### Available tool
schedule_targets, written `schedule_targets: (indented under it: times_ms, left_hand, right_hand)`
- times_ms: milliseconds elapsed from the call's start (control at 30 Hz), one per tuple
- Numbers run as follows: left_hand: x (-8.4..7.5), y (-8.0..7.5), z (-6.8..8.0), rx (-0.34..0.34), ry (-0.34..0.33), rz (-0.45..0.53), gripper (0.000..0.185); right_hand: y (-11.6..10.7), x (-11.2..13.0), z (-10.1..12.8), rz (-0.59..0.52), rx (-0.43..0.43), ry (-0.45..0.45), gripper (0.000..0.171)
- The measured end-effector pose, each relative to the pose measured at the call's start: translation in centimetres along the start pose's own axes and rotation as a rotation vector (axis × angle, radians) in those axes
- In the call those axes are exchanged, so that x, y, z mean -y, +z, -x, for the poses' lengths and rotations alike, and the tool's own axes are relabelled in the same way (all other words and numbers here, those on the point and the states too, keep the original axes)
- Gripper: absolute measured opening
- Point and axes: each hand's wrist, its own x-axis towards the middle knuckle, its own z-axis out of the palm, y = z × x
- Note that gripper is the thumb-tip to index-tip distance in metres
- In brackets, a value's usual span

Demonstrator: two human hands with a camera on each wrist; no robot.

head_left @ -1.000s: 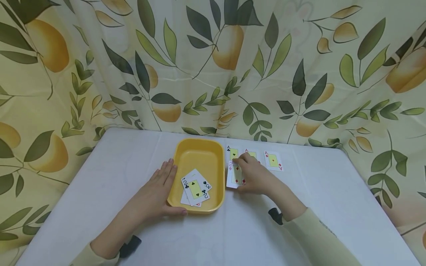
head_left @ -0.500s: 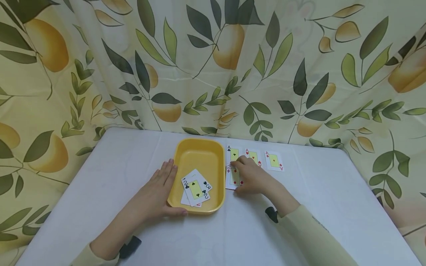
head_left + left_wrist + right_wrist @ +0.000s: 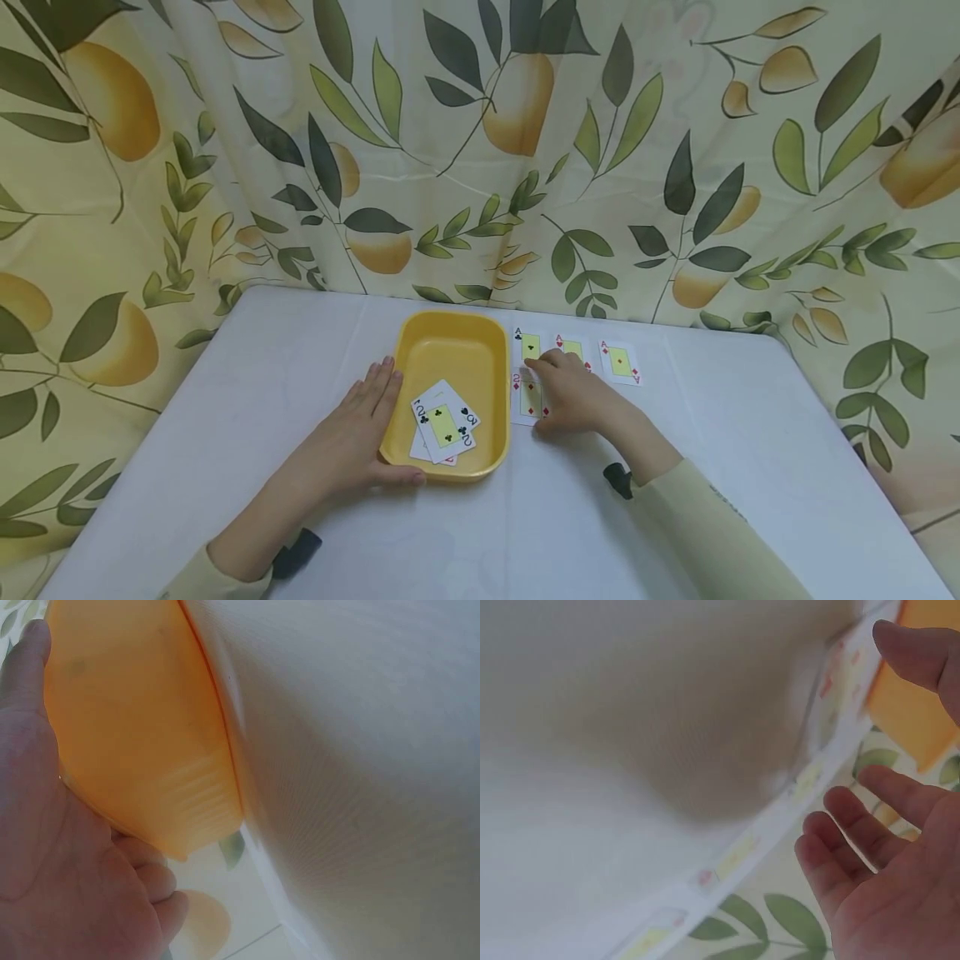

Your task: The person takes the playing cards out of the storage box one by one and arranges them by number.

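A person's left hand [image 3: 352,442] rests flat against the near left side of a yellow tray [image 3: 480,333], fingers straight. The right hand [image 3: 573,396], fingers relaxed, touches a two of diamonds [image 3: 527,398] lying on the white counter [image 3: 247,383] just right of the tray, below three aces [image 3: 576,354].

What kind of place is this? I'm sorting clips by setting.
Probably a home tabletop set up for cards: a white table, a lemon-print curtain behind, a yellow tray and playing cards laid out.
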Motion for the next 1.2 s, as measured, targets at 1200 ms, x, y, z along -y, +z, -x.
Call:
schedule_targets:
  times_ms: [1200]
  left_hand:
    - [0.2,-0.1,0.0,-0.006,0.043,0.009,0.137]
  right_hand:
    - [-2.3,10.5,-0.5,-0.063,0.088,-0.335,0.09]
